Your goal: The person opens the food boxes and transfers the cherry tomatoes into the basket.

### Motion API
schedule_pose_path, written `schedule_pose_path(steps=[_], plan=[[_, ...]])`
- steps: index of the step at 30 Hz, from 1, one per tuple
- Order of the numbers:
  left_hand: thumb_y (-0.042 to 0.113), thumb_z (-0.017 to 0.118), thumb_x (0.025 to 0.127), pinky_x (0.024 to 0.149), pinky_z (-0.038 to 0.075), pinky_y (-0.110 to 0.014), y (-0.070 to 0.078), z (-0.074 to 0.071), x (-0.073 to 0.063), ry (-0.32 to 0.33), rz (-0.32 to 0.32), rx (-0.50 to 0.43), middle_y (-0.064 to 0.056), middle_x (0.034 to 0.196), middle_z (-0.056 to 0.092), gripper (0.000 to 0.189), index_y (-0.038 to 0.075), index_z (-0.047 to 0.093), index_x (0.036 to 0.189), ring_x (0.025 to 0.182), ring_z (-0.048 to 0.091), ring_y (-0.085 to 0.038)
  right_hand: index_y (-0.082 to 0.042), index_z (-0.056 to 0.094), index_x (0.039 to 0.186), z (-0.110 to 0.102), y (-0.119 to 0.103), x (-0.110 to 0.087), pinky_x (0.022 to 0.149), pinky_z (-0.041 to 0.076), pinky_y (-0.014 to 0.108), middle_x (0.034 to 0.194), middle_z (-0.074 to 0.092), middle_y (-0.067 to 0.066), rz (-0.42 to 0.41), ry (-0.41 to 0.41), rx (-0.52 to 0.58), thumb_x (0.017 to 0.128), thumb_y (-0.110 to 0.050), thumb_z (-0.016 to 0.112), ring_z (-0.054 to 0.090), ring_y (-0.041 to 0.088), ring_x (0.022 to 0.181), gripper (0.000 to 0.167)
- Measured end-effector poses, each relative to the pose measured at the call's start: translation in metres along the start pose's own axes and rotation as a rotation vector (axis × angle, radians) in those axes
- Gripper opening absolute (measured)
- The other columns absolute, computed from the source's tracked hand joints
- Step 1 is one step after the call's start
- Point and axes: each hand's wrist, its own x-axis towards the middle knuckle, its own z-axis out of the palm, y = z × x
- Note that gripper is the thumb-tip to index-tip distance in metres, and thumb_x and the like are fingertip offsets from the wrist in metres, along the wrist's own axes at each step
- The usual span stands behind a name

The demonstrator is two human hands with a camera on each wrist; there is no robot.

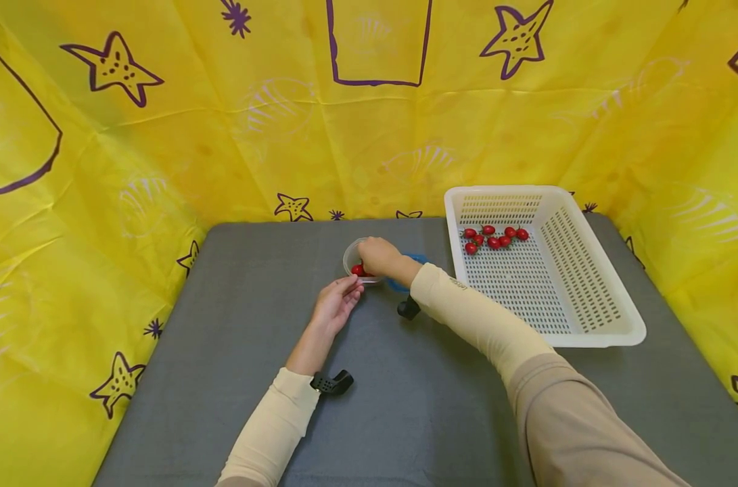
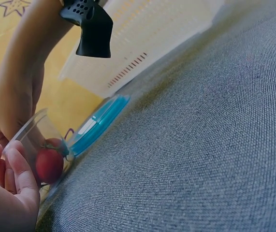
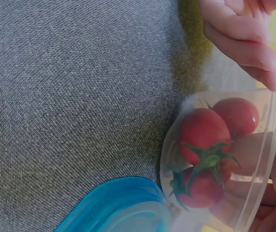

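A clear round plastic tub (image 1: pixel 352 256) stands tilted on the grey table, with several red cherry tomatoes (image 3: pixel 204 135) with green stems inside. My left hand (image 1: pixel 337 306) pinches the tub's rim between thumb and fingertips. Over the far side of the rim, my right hand (image 1: pixel 382 258) reaches in with bent fingers. Through the clear wall in the right wrist view, its fingertips lie against or just behind the tomatoes; whether they grip one is unclear. A blue lid (image 2: pixel 99 124) lies beside the tub, partly under the right wrist in the head view.
To the right stands a large white perforated basket (image 1: pixel 609 297) with several cherry tomatoes (image 1: pixel 494 242) near its back left corner. A yellow patterned cloth (image 1: pixel 356 155) rises behind the grey table (image 1: pixel 253 291). Black straps (image 1: pixel 333 383) sit on both wrists.
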Motion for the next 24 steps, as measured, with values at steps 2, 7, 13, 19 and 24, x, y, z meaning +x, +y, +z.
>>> schedule_pose_path(steps=[2, 7, 13, 19, 24], plan=[[0.007, 0.056, 0.098, 0.061, 0.051, -0.015, 0.000, 0.000, 0.000, 0.002, -0.003, -0.001, 0.002, 0.070, 0.069, 0.020, 0.012, 0.064, 0.081, 0.063, 0.063, -0.007, -0.001, 0.070, 0.103, -0.002, 0.000, -0.001, 0.085, 0.054, 0.037, 0.097, 0.071, 0.012, 0.006, -0.004, 0.006, 0.089, -0.009, 0.064, 0.063, 0.027, 0.087, 0.017], [0.008, 0.057, 0.098, 0.062, 0.051, -0.015, 0.000, 0.001, 0.000, 0.004, 0.004, 0.012, 0.003, 0.071, 0.069, 0.019, 0.012, 0.065, 0.081, 0.063, 0.063, -0.006, -0.001, 0.070, 0.100, -0.006, 0.002, -0.002, 0.076, 0.055, 0.034, 0.089, 0.069, 0.012, 0.010, -0.007, 0.035, 0.088, -0.010, 0.065, 0.062, 0.026, 0.079, 0.015], [0.010, 0.059, 0.097, 0.063, 0.052, -0.016, 0.000, 0.002, -0.001, 0.026, -0.005, 0.020, 0.002, 0.072, 0.069, 0.017, 0.011, 0.065, 0.081, 0.064, 0.064, -0.007, -0.003, 0.069, 0.092, -0.013, 0.004, -0.003, 0.068, 0.053, 0.030, 0.083, 0.067, 0.009, 0.005, 0.008, 0.048, 0.088, -0.008, 0.065, 0.058, 0.022, 0.071, 0.008], [0.007, 0.057, 0.097, 0.062, 0.051, -0.015, -0.001, 0.003, -0.001, 0.010, 0.000, 0.001, 0.003, 0.070, 0.069, 0.021, 0.012, 0.065, 0.078, 0.063, 0.064, -0.006, -0.004, 0.069, 0.087, -0.020, 0.004, -0.006, 0.055, 0.042, 0.023, 0.076, 0.063, 0.006, 0.009, -0.004, 0.068, 0.088, -0.005, 0.062, 0.053, 0.017, 0.063, 0.006], [0.006, 0.056, 0.098, 0.061, 0.050, -0.015, 0.000, 0.003, -0.002, 0.006, -0.008, -0.014, 0.002, 0.068, 0.069, 0.022, 0.011, 0.064, 0.077, 0.062, 0.064, -0.007, -0.004, 0.068, 0.086, -0.027, 0.006, -0.009, 0.054, 0.041, 0.022, 0.074, 0.061, 0.005, 0.005, -0.008, 0.091, 0.087, -0.006, 0.064, 0.052, 0.017, 0.062, 0.004]])
